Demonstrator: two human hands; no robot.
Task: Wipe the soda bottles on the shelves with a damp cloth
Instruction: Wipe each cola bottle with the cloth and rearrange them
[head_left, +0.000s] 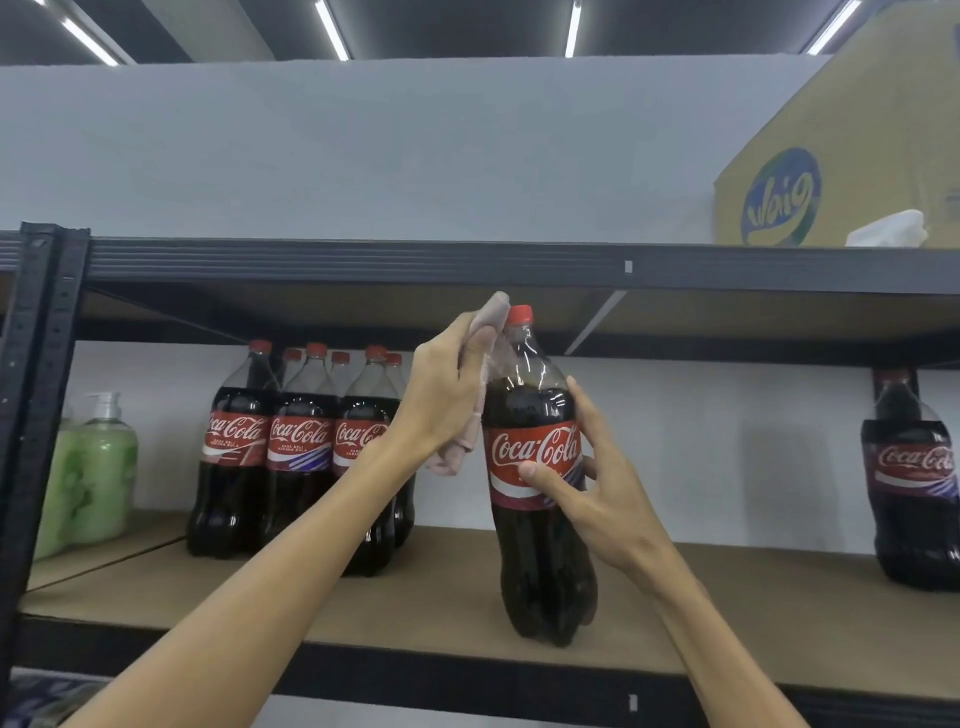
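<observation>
Shelf (322, 618): brown board, white wall behind.
Front bottle (543, 551): one, standing near shelf's edge.
Left bottles (301, 452): six, clustered.
Right bottle (914, 493): one.
Left hand (441, 395): clutches cloth (488, 364) against Front bottle's neck.
Right hand (597, 488): thumb and fingers grip its label.

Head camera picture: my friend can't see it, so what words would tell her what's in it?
A person's left hand holds a pinkish cloth against the neck of a Coca-Cola bottle on a shelf, while the right hand grips its middle. More cola bottles stand behind on the left, beside green soap bottles.
</observation>
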